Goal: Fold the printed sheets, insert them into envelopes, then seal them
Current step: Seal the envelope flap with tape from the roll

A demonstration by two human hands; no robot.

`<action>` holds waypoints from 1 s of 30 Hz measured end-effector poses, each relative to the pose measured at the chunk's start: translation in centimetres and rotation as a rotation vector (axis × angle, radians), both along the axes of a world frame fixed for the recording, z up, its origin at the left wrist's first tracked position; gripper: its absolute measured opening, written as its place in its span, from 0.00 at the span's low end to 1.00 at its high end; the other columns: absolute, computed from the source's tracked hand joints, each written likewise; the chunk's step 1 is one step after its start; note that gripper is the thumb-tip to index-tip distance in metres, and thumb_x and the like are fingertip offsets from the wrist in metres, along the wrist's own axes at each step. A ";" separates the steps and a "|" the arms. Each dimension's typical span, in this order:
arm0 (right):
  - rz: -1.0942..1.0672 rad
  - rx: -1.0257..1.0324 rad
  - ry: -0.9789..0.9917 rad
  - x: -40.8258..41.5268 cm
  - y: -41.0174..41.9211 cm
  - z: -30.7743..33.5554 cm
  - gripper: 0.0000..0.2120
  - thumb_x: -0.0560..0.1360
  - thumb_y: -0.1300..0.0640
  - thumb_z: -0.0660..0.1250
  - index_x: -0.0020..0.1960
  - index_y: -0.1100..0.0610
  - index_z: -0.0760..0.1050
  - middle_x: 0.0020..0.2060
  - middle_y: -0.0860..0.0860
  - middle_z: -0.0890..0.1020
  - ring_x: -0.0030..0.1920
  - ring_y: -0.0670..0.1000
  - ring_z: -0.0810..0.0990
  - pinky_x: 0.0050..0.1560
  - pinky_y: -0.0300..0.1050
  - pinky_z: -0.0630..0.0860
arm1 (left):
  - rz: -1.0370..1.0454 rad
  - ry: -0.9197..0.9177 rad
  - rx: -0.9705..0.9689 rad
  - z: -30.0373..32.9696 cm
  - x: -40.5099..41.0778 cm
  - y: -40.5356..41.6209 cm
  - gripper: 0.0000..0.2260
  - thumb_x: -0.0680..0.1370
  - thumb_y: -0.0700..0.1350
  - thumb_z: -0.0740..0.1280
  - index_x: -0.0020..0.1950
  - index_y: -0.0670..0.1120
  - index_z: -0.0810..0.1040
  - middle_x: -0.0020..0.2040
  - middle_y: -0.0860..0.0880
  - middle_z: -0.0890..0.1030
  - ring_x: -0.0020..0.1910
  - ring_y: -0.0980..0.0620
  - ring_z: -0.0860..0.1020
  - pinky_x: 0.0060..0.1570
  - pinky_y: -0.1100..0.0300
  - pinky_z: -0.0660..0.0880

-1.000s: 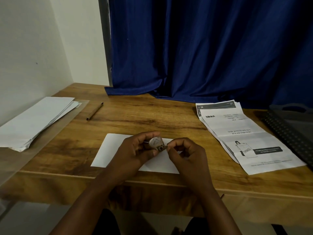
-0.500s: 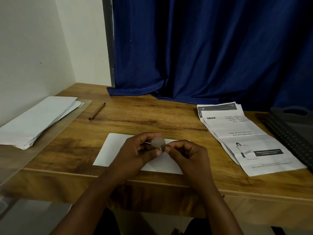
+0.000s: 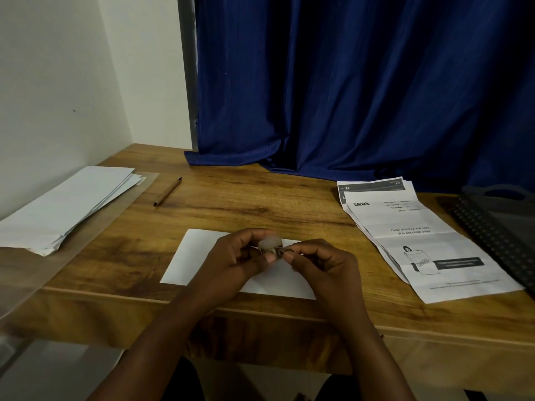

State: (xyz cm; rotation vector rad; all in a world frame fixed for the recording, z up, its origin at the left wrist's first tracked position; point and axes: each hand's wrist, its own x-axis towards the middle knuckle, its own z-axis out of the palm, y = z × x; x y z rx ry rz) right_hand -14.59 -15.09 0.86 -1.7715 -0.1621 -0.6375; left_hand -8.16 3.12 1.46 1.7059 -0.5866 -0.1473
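Hands meet over the white envelope (image 3: 202,259) at the counter's (image 3: 260,204) near edge: left hand (image 3: 237,261) and right hand (image 3: 324,264) pinch a small roll (image 3: 270,246). Printed sheets (image 3: 428,241) lie right, envelope stack (image 3: 66,204) and pen (image 3: 167,191) far left.

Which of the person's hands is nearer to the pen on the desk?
Left. The left hand is over the envelope, below and right of the pen; the right hand sits farther right, beyond the left.

left hand (image 3: 240,256): fingers curled, pinching | right hand (image 3: 324,264): pinching
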 end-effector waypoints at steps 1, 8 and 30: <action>-0.004 0.003 0.000 0.0 0.0 0.0 0.05 0.72 0.54 0.74 0.46 0.46 0.85 0.43 0.42 0.86 0.44 0.48 0.85 0.44 0.40 0.80 | 0.002 0.002 -0.003 0.0 0.0 0.0 0.16 0.78 0.38 0.72 0.64 0.52 0.80 0.58 0.51 0.85 0.59 0.53 0.82 0.62 0.50 0.79; -0.013 0.006 -0.010 -0.1 0.0 -0.1 0.08 0.72 0.62 0.76 0.45 0.49 0.85 0.42 0.45 0.87 0.42 0.49 0.85 0.42 0.44 0.81 | 0.022 0.004 -0.008 0.1 0.1 0.0 0.16 0.77 0.39 0.73 0.64 0.49 0.80 0.58 0.51 0.84 0.56 0.52 0.83 0.60 0.49 0.80; -0.007 0.052 0.104 0.2 0.1 0.4 0.08 0.73 0.60 0.75 0.43 0.47 0.84 0.36 0.45 0.86 0.33 0.43 0.82 0.36 0.33 0.76 | -0.053 0.012 -0.024 -0.2 0.2 0.2 0.16 0.77 0.40 0.73 0.64 0.49 0.80 0.58 0.50 0.84 0.57 0.52 0.83 0.60 0.52 0.80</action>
